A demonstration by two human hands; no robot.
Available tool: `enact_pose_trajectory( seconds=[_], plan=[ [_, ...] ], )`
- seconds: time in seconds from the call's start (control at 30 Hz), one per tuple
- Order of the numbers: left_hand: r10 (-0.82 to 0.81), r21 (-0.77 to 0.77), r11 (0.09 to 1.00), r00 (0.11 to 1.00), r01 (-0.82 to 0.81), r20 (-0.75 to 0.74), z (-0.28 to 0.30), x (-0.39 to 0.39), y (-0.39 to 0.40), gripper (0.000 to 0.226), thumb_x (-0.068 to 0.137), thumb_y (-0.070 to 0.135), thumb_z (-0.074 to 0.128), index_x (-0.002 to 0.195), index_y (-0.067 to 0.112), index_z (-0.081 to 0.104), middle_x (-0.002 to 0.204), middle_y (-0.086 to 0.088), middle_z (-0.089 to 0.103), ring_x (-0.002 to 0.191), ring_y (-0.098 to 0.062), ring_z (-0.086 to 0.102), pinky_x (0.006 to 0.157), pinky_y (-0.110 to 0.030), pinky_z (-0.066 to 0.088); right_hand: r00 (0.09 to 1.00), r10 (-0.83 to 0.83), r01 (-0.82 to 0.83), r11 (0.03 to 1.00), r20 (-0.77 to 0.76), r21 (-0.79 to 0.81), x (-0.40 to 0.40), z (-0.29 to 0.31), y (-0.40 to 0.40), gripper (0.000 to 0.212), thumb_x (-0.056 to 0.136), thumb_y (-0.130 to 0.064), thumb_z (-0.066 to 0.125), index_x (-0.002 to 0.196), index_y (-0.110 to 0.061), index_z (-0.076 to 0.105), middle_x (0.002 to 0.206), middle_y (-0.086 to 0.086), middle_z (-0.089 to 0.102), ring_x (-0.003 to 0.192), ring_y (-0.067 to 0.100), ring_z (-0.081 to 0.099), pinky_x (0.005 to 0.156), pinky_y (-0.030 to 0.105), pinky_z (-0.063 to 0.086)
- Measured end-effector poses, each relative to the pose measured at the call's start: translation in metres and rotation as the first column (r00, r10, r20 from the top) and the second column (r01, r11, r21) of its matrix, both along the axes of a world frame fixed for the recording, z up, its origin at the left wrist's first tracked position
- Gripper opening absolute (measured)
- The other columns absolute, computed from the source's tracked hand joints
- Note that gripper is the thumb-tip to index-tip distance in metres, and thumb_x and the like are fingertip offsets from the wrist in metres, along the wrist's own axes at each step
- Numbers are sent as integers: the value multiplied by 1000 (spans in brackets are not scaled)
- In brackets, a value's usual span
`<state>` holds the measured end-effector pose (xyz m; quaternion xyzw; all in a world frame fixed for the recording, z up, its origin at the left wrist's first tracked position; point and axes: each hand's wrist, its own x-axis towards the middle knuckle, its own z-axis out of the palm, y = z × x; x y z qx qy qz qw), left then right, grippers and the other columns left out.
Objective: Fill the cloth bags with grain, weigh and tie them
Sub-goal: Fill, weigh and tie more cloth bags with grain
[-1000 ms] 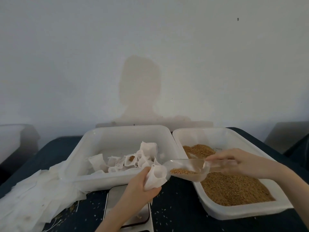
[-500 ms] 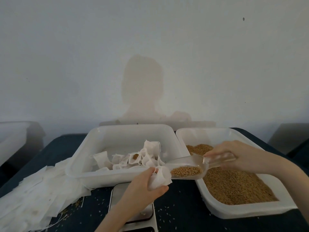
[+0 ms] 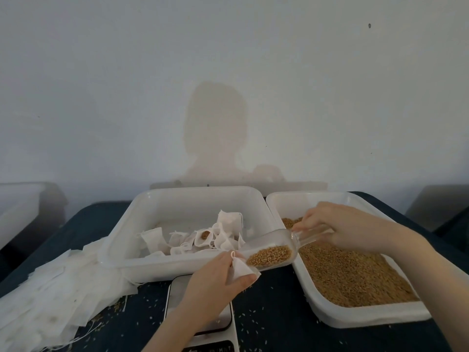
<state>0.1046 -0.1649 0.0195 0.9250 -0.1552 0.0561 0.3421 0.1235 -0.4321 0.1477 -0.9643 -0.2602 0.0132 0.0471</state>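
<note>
Small white cloth bag [image 3: 239,269] held open-mouthed against the tilted, grain-loaded clear scoop [image 3: 272,251].

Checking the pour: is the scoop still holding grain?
Yes: the scoop holds a heap of grain near its lip, by the bag.

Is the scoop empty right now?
No, the clear scoop in the right hand holds brown grain near its mouth.

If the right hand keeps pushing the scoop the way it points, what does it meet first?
Most likely the cloth bag in the left hand: the right hand aims the scoop down-left at its mouth, though depth is unclear.
</note>
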Motion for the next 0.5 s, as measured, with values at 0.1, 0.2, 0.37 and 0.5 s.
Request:
enact_pose_trajectory(
  seconds=[0.1, 0.2, 0.37, 0.5],
  plan=[
    [-26, 38, 999, 1000, 25, 18, -1, 0, 0, 36, 74, 72, 42, 101, 48, 39, 90, 26, 49, 84, 11, 47, 65, -11, 34, 1000, 20, -19, 999, 19, -41, 2, 4, 5, 50, 91, -9, 53, 126, -45, 56, 110, -22, 55, 100, -2, 41, 85, 20, 33],
    [-68, 10, 998, 998, 68, 13, -3, 1, 1, 26, 76, 68, 42, 92, 47, 39, 94, 26, 48, 90, 12, 44, 69, -11, 34, 1000, 22, -22, 999, 7, -23, 4, 7, 5, 49, 91, -10, 55, 125, -45, 57, 109, -23, 56, 98, -6, 41, 86, 20, 34],
    [-112, 36, 993, 994, 112, 17, -6, 5, 5, 24, 84, 59, 46, 101, 42, 41, 101, 24, 46, 95, 9, 41, 76, -12, 36, 999, 20, -19, 1000, -33, 11, 4, 12, 0, 53, 89, -5, 55, 121, -47, 59, 102, -29, 53, 96, -15, 39, 81, 13, 31],
    [-134, 78, 988, 991, 131, 30, -7, 9, 7, 38, 87, 59, 46, 116, 33, 46, 111, 20, 46, 102, 4, 41, 87, -14, 36, 998, 14, -12, 1000, -61, 27, 1, 17, -4, 50, 89, -5, 59, 120, -45, 61, 102, -25, 55, 95, -13, 42, 82, 10, 32]
  ],
)
